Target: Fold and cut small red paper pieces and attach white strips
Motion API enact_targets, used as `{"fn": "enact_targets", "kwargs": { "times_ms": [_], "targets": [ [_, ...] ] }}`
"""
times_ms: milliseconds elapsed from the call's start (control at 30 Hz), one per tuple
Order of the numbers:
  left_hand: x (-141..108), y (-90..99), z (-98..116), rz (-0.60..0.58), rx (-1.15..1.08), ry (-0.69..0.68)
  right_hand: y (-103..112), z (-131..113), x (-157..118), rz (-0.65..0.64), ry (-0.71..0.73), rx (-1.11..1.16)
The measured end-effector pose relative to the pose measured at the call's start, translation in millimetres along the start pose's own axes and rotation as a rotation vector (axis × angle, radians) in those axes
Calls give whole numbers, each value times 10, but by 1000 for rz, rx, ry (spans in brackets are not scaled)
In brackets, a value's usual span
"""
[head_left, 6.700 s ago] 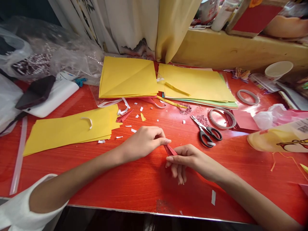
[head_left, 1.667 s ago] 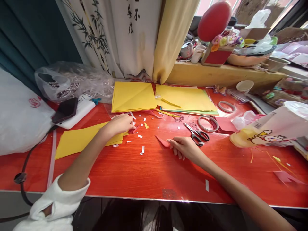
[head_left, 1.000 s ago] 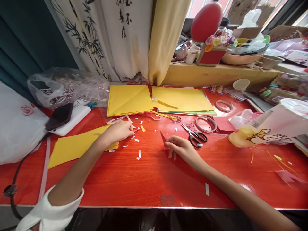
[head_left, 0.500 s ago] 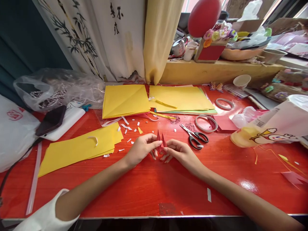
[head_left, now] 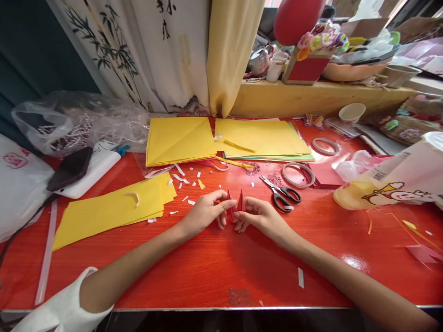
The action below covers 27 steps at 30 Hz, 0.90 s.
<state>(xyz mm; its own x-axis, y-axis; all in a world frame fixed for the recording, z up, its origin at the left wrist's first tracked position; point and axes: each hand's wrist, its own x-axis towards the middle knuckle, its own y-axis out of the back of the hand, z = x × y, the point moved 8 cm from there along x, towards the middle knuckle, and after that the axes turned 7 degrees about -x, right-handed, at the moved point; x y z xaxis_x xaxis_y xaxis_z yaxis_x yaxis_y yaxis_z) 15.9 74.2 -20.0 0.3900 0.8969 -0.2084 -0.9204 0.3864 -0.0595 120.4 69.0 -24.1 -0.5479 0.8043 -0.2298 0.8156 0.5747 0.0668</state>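
Observation:
A small piece of folded red paper [head_left: 240, 203] with two pointed tips standing up is held between my hands, above the middle of the red table. My left hand [head_left: 212, 210] pinches its left point between thumb and fingers. On the other side, my right hand [head_left: 255, 214] grips the right point low down, thumb toward the left. Fingers cover the lower part of the fold. Black-handled scissors [head_left: 282, 193] lie partly open just beyond my right hand. White paper scraps [head_left: 180, 178] are scattered beyond my left hand.
Yellow paper sheets [head_left: 180, 143] lie at the back and a yellow strip stack [head_left: 110, 212] at left. Tape rolls [head_left: 298, 175], red paper [head_left: 327, 177] and a drink cup [head_left: 391, 180] are at right. A phone [head_left: 71, 168] rests on a white box.
The two points of the folded red paper have spread farther apart, the right one moving right with my right hand. The whole view has shifted slightly.

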Motion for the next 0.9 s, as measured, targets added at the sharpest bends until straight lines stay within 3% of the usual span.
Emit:
{"fn": "enact_targets", "kwargs": {
  "times_ms": [333,600,900],
  "targets": [
    [9,32,-20,28,-1,-35,-27,16,-8,-67,-111,27],
    [38,-42,-20,-117,-43,12,31,19,5,25,-102,67],
    [42,-32,-51,-120,-22,69,37,60,23,-86,-172,116]
  ]
}}
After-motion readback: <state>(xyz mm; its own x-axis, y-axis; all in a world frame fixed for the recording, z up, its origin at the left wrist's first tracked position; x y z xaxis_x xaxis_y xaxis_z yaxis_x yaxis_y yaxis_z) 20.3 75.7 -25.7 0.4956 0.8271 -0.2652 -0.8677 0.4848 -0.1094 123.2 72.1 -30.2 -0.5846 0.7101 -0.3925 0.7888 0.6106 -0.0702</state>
